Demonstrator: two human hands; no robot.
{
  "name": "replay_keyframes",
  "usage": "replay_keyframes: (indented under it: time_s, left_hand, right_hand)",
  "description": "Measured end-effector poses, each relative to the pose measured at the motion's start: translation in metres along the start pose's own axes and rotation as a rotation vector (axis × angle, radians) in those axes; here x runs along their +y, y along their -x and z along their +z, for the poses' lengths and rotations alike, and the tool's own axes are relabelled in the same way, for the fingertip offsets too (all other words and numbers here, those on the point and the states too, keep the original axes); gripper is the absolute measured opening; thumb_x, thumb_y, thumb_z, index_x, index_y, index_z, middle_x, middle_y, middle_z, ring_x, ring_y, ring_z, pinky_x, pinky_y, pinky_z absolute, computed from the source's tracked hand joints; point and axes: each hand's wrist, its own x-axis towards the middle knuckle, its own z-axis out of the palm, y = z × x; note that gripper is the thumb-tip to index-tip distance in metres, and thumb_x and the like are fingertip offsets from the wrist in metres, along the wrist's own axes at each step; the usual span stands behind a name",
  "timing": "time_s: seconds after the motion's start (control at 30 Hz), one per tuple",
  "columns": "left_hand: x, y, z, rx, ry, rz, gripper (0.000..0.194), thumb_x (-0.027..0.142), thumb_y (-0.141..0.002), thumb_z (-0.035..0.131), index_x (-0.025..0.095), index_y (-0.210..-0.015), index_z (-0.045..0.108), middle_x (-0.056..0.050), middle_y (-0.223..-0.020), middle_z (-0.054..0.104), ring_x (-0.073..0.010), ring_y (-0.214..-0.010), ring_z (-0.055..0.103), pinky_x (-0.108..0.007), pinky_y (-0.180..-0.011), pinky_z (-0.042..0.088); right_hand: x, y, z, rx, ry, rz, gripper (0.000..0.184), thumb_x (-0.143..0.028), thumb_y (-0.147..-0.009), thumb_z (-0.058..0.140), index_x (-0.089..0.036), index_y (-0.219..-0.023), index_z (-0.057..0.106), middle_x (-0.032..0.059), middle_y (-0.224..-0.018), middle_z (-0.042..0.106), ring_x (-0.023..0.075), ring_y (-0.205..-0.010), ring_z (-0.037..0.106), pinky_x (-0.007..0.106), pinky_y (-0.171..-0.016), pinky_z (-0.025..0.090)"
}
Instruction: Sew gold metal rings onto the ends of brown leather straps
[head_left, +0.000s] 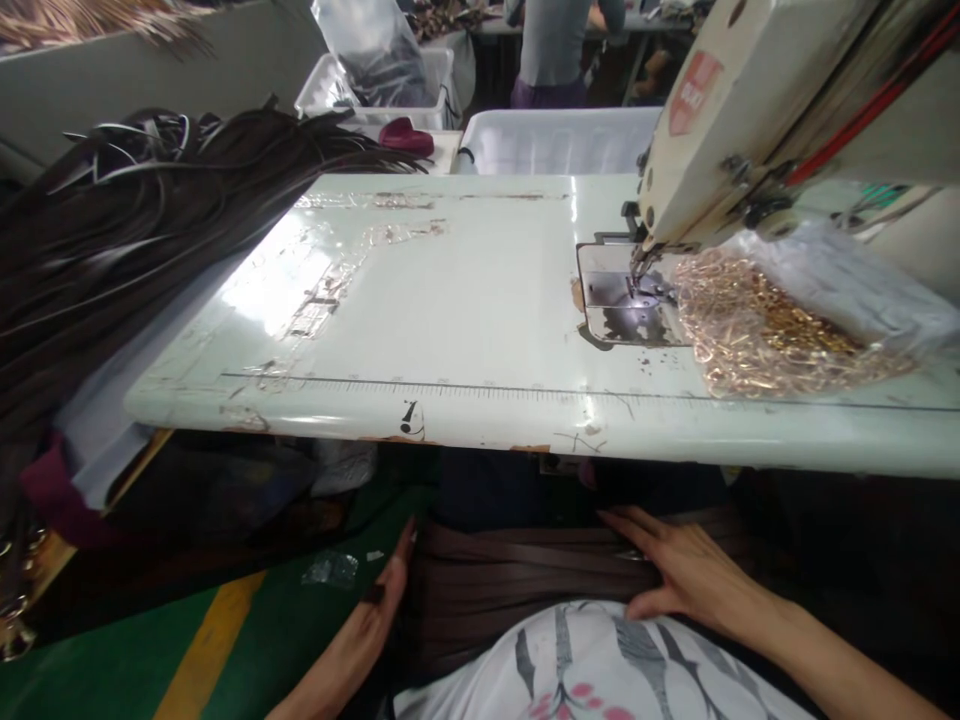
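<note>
Brown flat strips [517,588] lie side by side in a layered bundle at six o'clock, below the front edge of the sewing table [465,300] and directly in front of the patterned shirt [585,670]. The left hand [391,582] is positioned between six and seven o'clock, at the left end of the bundle. Its fingers are extended and unclenched; contact with the strips cannot be confirmed. The right hand [679,572] is positioned at five o'clock. Its fingers are spread, thumb apart, and rest over the strips without clenching.

The sewing machine head [720,130] occupies the one-to-two o'clock sector. Its needle area is located above the metal needle plate [611,290], between two and three o'clock. A clear bag of gold-coloured metal parts [787,320] rests on the table at three o'clock, just beside the plate. A printed ruler scale [487,388] runs along the front edge. Dark strips [150,240] are heaped at ten o'clock. A white tub [562,142] is located between twelve and one o'clock, behind the table.
</note>
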Motion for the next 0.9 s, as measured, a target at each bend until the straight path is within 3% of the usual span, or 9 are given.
replay_keyframes:
  time_s: [0.1,0.17,0.27,0.37,0.53,0.67,0.73,0.83,0.9]
  left_hand:
    - [0.012,-0.013,-0.017,0.111,0.247,-0.062,0.066,0.068,-0.089,0.033,0.023,-0.136,0.046,-0.01,-0.139,0.049,-0.0291,-0.132,0.039,-0.048,-0.109,0.033]
    - [0.029,-0.018,-0.039,0.197,0.357,-0.002,0.067,0.069,-0.089,0.031,0.019,-0.128,0.052,-0.012,-0.134,0.054,-0.0266,-0.128,0.046,-0.042,-0.109,0.034]
    - [0.061,-0.014,-0.073,0.321,0.466,0.134,0.061,0.069,-0.089,0.032,0.019,-0.109,0.06,-0.003,-0.084,0.069,-0.0202,-0.089,0.065,-0.037,-0.093,0.048]
    - [0.087,-0.001,-0.091,0.386,0.464,0.233,0.055,0.066,-0.09,0.036,0.018,-0.088,0.063,0.006,-0.05,0.041,-0.0087,-0.048,0.042,-0.023,-0.063,0.048]
    - [0.105,0.01,-0.086,0.418,0.304,0.265,0.051,0.06,-0.088,0.048,0.013,-0.08,0.065,0.005,-0.052,0.031,-0.0078,-0.048,0.029,-0.018,-0.043,0.027]
    - [0.128,0.018,-0.075,0.441,0.14,0.326,0.037,0.045,-0.078,0.068,0.018,-0.103,0.065,0.003,-0.065,0.043,-0.0101,-0.06,0.04,-0.017,-0.053,0.037]
    - [0.142,0.024,-0.072,0.419,0.168,0.365,0.041,0.043,-0.079,0.067,0.02,-0.113,0.063,-0.001,-0.08,0.054,-0.0129,-0.073,0.049,-0.019,-0.064,0.044]
    - [0.157,0.03,-0.076,0.412,0.197,0.457,0.04,0.049,-0.084,0.06,0.017,-0.107,0.066,-0.007,-0.101,0.06,-0.0186,-0.087,0.056,-0.024,-0.074,0.05]
    - [0.163,0.032,-0.083,0.378,0.204,0.458,0.048,0.058,-0.086,0.053,0.015,-0.104,0.067,-0.008,-0.092,0.063,-0.0194,-0.076,0.059,-0.027,-0.065,0.052]
  right_hand:
    - [-0.003,-0.004,-0.001,-0.078,0.038,0.045,0.08,-0.06,-0.066,0.072,-0.018,-0.132,0.054,0.0169,-0.118,0.062,0.0362,-0.098,0.062,0.047,-0.085,0.048]
    - [-0.005,-0.007,-0.006,-0.154,0.032,0.062,0.069,-0.057,-0.069,0.07,-0.017,-0.125,0.061,0.0165,-0.106,0.066,0.0363,-0.096,0.062,0.046,-0.083,0.047]
    - [-0.004,-0.014,-0.012,-0.282,-0.032,0.003,0.062,-0.044,-0.064,0.072,-0.017,-0.12,0.064,0.0138,-0.097,0.067,0.0334,-0.092,0.062,0.042,-0.079,0.048]
    - [0.0,-0.018,-0.01,-0.313,-0.07,-0.044,0.062,-0.032,-0.058,0.069,-0.018,-0.118,0.065,0.0121,-0.097,0.067,0.0323,-0.092,0.062,0.04,-0.08,0.049]
    - [0.003,-0.019,0.013,-0.149,-0.015,0.036,0.069,-0.027,-0.059,0.063,-0.019,-0.127,0.06,0.0133,-0.107,0.066,0.0347,-0.101,0.06,0.045,-0.091,0.047]
    - [-0.007,-0.025,0.03,-0.057,-0.028,0.0,0.072,-0.023,-0.059,0.062,-0.023,-0.131,0.056,0.0105,-0.114,0.064,0.034,-0.107,0.058,0.043,-0.096,0.047]
    - [-0.006,-0.026,0.035,-0.064,-0.045,-0.018,0.068,-0.025,-0.062,0.062,-0.025,-0.129,0.057,0.0093,-0.115,0.064,0.0339,-0.108,0.059,0.041,-0.096,0.047]
    - [0.006,-0.019,0.036,-0.116,0.004,0.048,0.062,-0.026,-0.061,0.063,-0.023,-0.122,0.063,0.0119,-0.11,0.067,0.0361,-0.102,0.062,0.043,-0.089,0.051]
    - [0.017,-0.01,0.032,-0.138,0.053,0.112,0.063,-0.025,-0.059,0.064,-0.02,-0.122,0.064,0.0146,-0.11,0.067,0.0376,-0.102,0.062,0.045,-0.09,0.05]
